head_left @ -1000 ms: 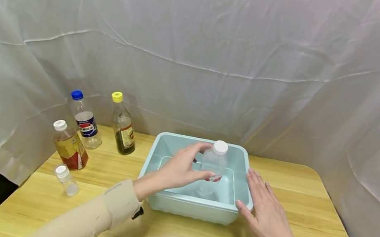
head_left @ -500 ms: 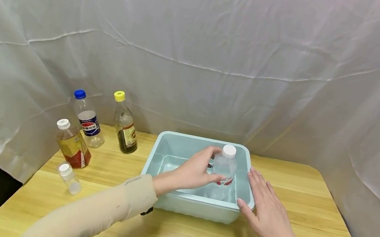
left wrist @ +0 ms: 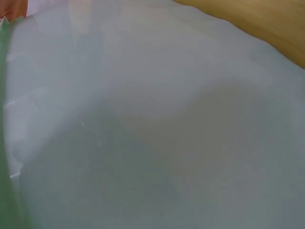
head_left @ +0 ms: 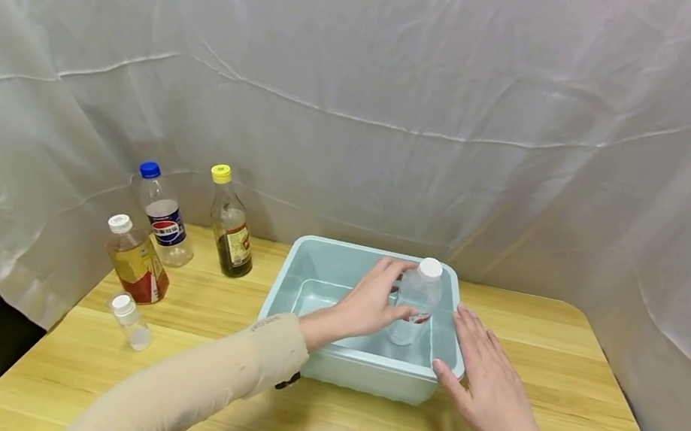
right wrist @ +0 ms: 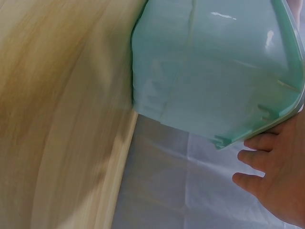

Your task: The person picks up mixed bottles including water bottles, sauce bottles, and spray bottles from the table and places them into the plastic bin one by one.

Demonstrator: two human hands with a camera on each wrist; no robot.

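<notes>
My left hand [head_left: 370, 297] reaches over the front rim of a light blue plastic bin [head_left: 369, 380] and grips a clear bottle [head_left: 420, 291] with a white cap. The bottle is upright inside the bin, near its right wall. Thumb and fingers lie on opposite sides of it. In the left wrist view the blurred bin wall [left wrist: 143, 95] fills most of the picture, and the bottle is hidden. My right hand [head_left: 492, 381] rests with straight fingers along the bin's right rim. The right wrist view has these fingers at the rim of the bin [right wrist: 214, 71], seen from outside.
On the wooden table [head_left: 561, 404], left of the bin, stand a yellow-capped bottle of dark liquid [head_left: 232, 238], a blue-capped Pepsi bottle [head_left: 166, 223], a white-capped bottle with a yellow and red label [head_left: 137, 268], and a small clear bottle [head_left: 131, 321]. A grey curtain [head_left: 359, 134] hangs behind.
My left hand has moved the clear bottle to the right inside the bin, closer to its right wall. The right hand has stayed at the rim.
</notes>
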